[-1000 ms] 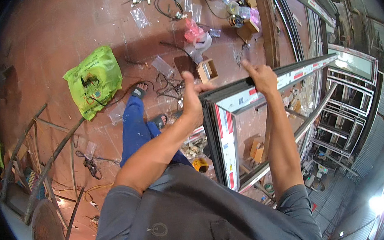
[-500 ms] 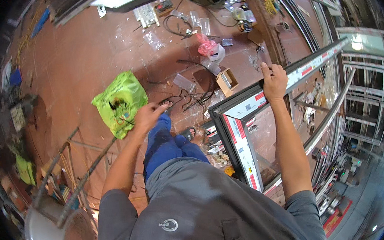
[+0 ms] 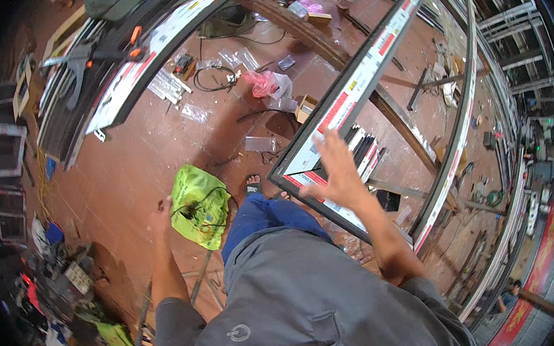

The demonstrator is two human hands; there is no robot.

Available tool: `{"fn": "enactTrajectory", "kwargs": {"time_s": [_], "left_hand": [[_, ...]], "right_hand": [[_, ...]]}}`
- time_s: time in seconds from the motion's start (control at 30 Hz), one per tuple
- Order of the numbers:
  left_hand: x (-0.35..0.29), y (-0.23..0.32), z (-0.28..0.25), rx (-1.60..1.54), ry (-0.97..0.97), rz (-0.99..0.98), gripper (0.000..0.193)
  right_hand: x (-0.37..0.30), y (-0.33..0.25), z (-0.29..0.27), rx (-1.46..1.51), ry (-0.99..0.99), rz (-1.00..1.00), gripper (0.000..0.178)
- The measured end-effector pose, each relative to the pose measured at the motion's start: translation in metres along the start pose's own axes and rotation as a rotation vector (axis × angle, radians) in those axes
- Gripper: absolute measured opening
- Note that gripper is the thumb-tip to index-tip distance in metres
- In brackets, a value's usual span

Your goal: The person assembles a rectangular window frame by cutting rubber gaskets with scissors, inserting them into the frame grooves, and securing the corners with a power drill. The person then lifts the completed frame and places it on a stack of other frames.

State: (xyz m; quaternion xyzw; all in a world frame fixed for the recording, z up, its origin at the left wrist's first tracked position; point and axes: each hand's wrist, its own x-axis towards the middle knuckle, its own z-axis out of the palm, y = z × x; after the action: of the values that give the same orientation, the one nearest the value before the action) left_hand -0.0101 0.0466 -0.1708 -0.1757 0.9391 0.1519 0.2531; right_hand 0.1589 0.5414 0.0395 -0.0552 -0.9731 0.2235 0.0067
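My right hand [image 3: 340, 177] is open, its fingers and thumb spread above the near corner of a dark window or door frame [image 3: 350, 102] whose faces carry white-and-red protective film. Whether it touches the frame I cannot tell. My left hand [image 3: 160, 219] hangs at the left of a bright green plastic bag [image 3: 189, 187], fingers loosely apart and slightly blurred, with nothing visible in them. A dark cord-like thing lies over the bag's opening. The bag is on the reddish tiled floor [image 3: 125, 166], near my feet.
Film-covered profiles [image 3: 130, 80] with an orange-tipped clamp [image 3: 79, 60] on them lie at far left. A pink-and-white plastic bag [image 3: 269, 85], a small cardboard box [image 3: 305, 108] and cables are ahead. Metal bars [image 3: 200, 278] stand near my left arm, beside cluttered bags [image 3: 110, 332].
My right hand has let go of the frame's bar and spread its fingers over the corner. My left hand has moved to the green bag's left side. The view has shifted too.
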Motion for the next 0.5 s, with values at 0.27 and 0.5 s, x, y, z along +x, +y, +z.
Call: {"fn": "enactTrajectory", "kwargs": {"time_s": [0.27,0.5], "left_hand": [[-0.023,0.249,0.005,-0.461,-0.423,0.699,0.075],[-0.135,0.534,-0.016,-0.421,-0.423,1.405,0.064]], "right_hand": [[-0.049,-0.038,0.025,-0.062,0.132,0.123,0.075],[-0.089,-0.066,0.030,0.467,0.617,0.370,0.043]]}}
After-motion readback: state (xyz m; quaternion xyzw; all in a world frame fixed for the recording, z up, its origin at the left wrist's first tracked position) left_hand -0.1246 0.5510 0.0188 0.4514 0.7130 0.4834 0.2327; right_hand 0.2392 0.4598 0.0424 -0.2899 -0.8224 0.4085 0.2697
